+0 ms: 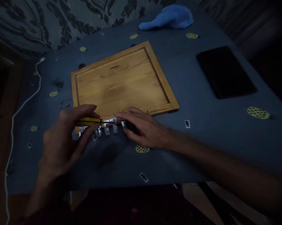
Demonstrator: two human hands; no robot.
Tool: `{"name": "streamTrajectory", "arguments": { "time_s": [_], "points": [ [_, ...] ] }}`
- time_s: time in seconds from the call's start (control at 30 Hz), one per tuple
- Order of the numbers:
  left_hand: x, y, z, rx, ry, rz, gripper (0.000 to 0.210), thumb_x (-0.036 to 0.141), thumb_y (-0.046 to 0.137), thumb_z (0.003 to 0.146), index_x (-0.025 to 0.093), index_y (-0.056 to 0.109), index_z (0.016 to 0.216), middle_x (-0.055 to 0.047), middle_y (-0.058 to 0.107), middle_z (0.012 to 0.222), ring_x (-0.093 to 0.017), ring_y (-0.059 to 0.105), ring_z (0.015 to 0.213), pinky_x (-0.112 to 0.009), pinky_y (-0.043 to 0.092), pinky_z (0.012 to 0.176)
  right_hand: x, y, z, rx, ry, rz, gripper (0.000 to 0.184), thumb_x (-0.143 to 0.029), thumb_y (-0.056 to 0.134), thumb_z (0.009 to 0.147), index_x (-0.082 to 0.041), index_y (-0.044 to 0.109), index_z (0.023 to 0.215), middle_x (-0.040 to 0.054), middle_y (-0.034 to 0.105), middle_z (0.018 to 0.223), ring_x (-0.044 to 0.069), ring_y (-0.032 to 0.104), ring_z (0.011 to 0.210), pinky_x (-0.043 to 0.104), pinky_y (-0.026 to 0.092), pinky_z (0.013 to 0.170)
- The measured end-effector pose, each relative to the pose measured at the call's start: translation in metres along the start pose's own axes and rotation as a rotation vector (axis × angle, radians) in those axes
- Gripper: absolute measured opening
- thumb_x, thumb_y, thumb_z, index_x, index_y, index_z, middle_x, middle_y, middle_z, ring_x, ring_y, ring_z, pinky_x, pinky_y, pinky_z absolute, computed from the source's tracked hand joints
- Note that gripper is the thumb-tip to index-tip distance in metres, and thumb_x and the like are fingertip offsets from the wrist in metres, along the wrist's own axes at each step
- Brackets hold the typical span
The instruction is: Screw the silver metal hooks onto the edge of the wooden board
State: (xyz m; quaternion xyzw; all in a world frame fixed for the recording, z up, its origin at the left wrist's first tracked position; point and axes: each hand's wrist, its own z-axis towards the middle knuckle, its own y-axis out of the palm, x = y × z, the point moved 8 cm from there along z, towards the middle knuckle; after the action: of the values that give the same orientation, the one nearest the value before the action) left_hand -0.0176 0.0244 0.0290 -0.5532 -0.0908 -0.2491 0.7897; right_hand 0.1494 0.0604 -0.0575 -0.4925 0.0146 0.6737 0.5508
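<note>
Left hand (61,140) fingers grasp a yellow-and-black screwdriver (89,122); right hand (143,126) fingers press a row of silver metal hooks (106,129) against the square wooden board (122,81).

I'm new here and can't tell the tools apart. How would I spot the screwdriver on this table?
Start at the big wooden board lying flat in the middle of the table. Go to its near edge, where a row of small metal hooks sits. The screwdriver lies across there, gripped in the left hand; its yellow and black handle is the only bright, striped thing among the silvery hooks.
</note>
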Motion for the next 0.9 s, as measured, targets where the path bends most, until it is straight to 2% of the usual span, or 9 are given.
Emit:
{"name": "streamTrajectory", "arguments": {
  "time_s": [0.13,0.27,0.43,0.57,0.73,0.9],
  "points": [
    [-0.001,0.001,0.000,-0.068,0.063,-0.002,0.046,0.026,0.072,0.092,0.037,0.057,0.134,0.003,0.075,0.112,-0.023,0.075,0.101,-0.041,0.063,0.086,0.000,0.000,0.000,-0.003,-0.001,0.001,0.052,-0.010,0.053,0.097,-0.023,0.046,0.147,0.0100,0.068,0.118,0.024,0.062,0.115,0.046,0.059,0.095],
    [0.003,-0.003,0.001,-0.027,0.066,0.052,0.036,0.033,0.076,0.090,0.035,0.063,0.124,0.005,0.076,0.107,-0.020,0.077,0.093,-0.034,0.061,0.075,0.002,0.001,-0.001,-0.007,0.006,0.009,0.051,-0.011,0.052,0.098,-0.023,0.046,0.148,0.0098,0.068,0.118,0.025,0.061,0.116,0.047,0.058,0.095],
    [0.012,-0.003,0.002,-0.009,0.082,0.125,0.027,0.040,0.072,0.094,0.032,0.064,0.119,0.007,0.077,0.104,-0.017,0.077,0.086,-0.030,0.058,0.067,0.003,0.002,-0.001,-0.016,0.017,0.003,0.053,-0.012,0.053,0.098,-0.024,0.044,0.149,0.0102,0.068,0.120,0.026,0.062,0.117,0.049,0.058,0.095],
    [0.022,-0.004,0.003,0.015,0.128,0.223,0.025,0.036,0.071,0.095,0.029,0.064,0.118,0.005,0.077,0.100,-0.015,0.076,0.079,-0.028,0.053,0.059,0.002,0.002,-0.001,-0.014,0.015,0.007,0.055,-0.011,0.053,0.097,-0.025,0.044,0.150,0.0101,0.068,0.119,0.026,0.062,0.116,0.048,0.059,0.094],
    [0.029,-0.004,0.001,0.021,0.113,0.256,0.022,0.035,0.070,0.096,0.027,0.065,0.116,0.004,0.076,0.099,-0.015,0.076,0.083,-0.027,0.052,0.058,0.003,0.002,-0.001,-0.027,0.034,0.008,0.058,-0.013,0.053,0.098,-0.029,0.042,0.153,0.0097,0.068,0.121,0.027,0.062,0.118,0.050,0.059,0.096],
    [0.029,-0.003,0.000,0.028,0.079,0.254,0.024,0.034,0.072,0.095,0.026,0.064,0.116,0.003,0.074,0.100,-0.015,0.075,0.082,-0.027,0.050,0.058,0.003,0.002,-0.001,-0.018,0.028,0.002,0.057,-0.013,0.053,0.098,-0.026,0.043,0.152,0.0103,0.068,0.120,0.027,0.062,0.117,0.049,0.059,0.095]
  ]
}}
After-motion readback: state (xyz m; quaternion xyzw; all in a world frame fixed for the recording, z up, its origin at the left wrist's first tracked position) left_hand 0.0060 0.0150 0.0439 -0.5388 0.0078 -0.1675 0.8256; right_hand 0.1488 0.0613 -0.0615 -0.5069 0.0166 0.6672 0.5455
